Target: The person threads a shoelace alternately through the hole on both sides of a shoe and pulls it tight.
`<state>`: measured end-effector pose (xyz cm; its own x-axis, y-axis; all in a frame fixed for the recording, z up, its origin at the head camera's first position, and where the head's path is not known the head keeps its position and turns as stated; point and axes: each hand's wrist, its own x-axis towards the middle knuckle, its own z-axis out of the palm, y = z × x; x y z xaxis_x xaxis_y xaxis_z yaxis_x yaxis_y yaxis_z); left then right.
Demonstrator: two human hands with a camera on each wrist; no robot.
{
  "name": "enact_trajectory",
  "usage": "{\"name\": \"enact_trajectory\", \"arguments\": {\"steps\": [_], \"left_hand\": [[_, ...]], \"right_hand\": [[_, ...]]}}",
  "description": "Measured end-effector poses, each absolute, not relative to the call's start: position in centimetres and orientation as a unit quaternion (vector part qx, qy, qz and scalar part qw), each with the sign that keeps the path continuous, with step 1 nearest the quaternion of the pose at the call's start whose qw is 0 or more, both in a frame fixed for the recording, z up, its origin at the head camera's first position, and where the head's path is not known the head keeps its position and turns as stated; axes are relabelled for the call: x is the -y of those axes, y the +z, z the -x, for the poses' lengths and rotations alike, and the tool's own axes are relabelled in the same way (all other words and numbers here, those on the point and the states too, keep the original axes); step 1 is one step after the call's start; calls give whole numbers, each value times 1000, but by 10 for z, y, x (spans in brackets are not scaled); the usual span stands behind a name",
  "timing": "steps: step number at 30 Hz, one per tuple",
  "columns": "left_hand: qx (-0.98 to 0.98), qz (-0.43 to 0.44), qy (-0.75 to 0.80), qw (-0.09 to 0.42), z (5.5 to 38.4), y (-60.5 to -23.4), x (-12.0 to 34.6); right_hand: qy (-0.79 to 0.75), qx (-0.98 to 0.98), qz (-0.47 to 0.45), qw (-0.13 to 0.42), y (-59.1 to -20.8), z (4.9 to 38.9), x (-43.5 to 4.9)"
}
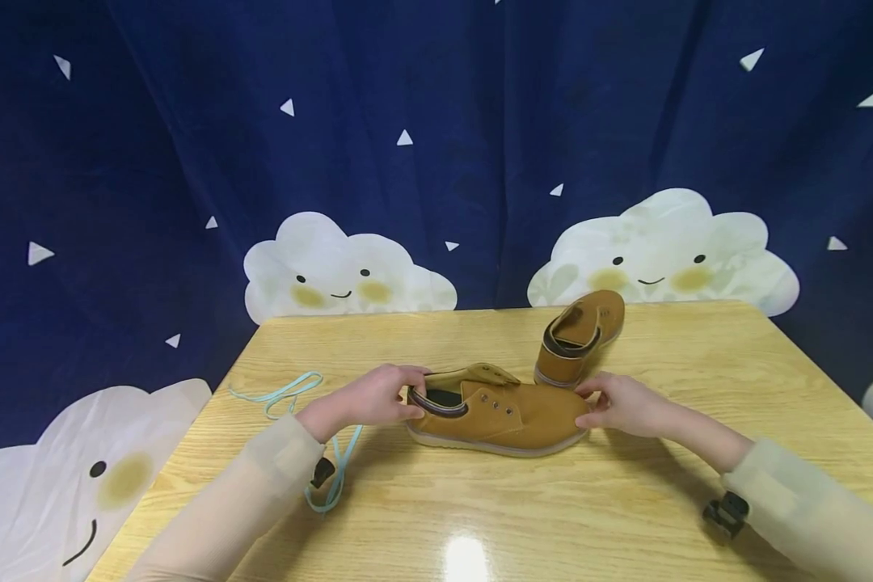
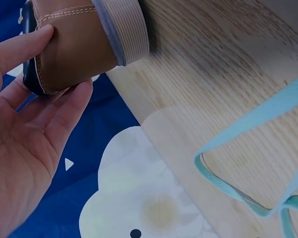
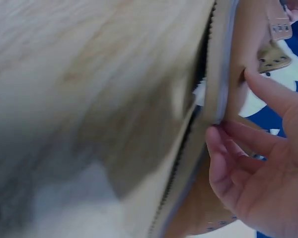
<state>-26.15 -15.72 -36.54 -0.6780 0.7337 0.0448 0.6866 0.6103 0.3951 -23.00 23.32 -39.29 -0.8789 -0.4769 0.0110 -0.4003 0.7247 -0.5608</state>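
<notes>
A tan leather shoe point(image 1: 549, 412) lies lengthwise across the table, toe to the right, its tongue and flaps spread and its eyelets bare. At the heel, my left hand point(image 1: 378, 394) pinches the collar; the left wrist view has the thumb on the brown heel point(image 2: 79, 47) and fingers around the dark rim. My right hand point(image 1: 622, 404) holds the toe end between thumb and fingers. In the right wrist view, fingertips point(image 3: 216, 139) touch the sole edge point(image 3: 218, 64). A light-blue shoelace point(image 1: 338, 477) lies loose on the table, partly hidden behind the left forearm.
The matching shoe point(image 1: 562, 365) stands just behind the held one, its toe pointing away. Under everything is a light wooden table point(image 1: 407, 517). Behind it hangs a dark blue curtain point(image 1: 436, 186) with white clouds and triangles. Each wrist carries a black device point(image 1: 726, 513).
</notes>
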Motion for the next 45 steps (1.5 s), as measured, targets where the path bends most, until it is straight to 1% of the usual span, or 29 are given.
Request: {"name": "enact_trajectory", "arguments": {"steps": [3,6,8,12,15,19,26,30,37,41,45], "left_hand": [[-894,-399,197,59,262,-364,157],[-892,-399,202,59,262,-364,157],[-892,-398,205,60,263,-364,157],[-895,-392,206,63,263,-365,158],[-896,-387,206,65,262,-367,158],[-894,-387,214,65,262,-370,159],[-893,-389,217,57,262,-371,159],[-894,-387,221,50,259,-369,160],[-890,-371,260,53,254,-372,164],[-884,-359,298,39,252,-374,172],[-880,-338,333,13,251,-368,183]], "right_hand": [[-239,-943,230,19,-384,229,-231],[-235,-944,231,-15,-374,228,-228],[-252,-936,244,-31,-369,227,-224],[-291,-914,281,-44,-368,226,-211],[-301,-901,308,-46,-372,226,-198],[-275,-900,335,-48,-380,228,-182],[-223,-923,315,-4,-391,230,-167],[-215,-927,308,-9,-393,233,-165],[-213,-928,305,-10,-392,232,-165],[-216,-927,305,-11,-392,230,-164],[-217,-927,305,-15,-392,230,-163]]}}
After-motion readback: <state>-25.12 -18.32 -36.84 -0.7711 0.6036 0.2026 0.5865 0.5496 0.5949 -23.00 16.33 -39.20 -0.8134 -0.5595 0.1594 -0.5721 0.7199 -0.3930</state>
